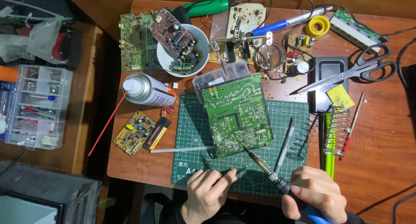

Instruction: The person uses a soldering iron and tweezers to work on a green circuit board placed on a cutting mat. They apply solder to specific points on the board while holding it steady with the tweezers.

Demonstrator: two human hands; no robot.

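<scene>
A wooden table [390, 133] carries a green cutting mat [190, 133], and on the mat a green circuit board [237, 115] lies solder side up, its far edge propped on a clear lidded box [221, 74] whose contents cannot be made out. Off the table's left side, a clear compartment case [34, 104] holds small parts and bits sorted in its cells. A white bowl [180, 50] behind the mat is filled with scrap boards, one brown board sticking out over its rim. A spray can [147, 90] lies on its side beside the mat. The right hand [314, 193] is closed around a soldering iron [264, 165], whose tip touches the board's near edge. The left hand [208, 193] pinches tweezers [236, 170], points aimed at the same edge. Scissors [351, 70] rest on a black stand [331, 78].
</scene>
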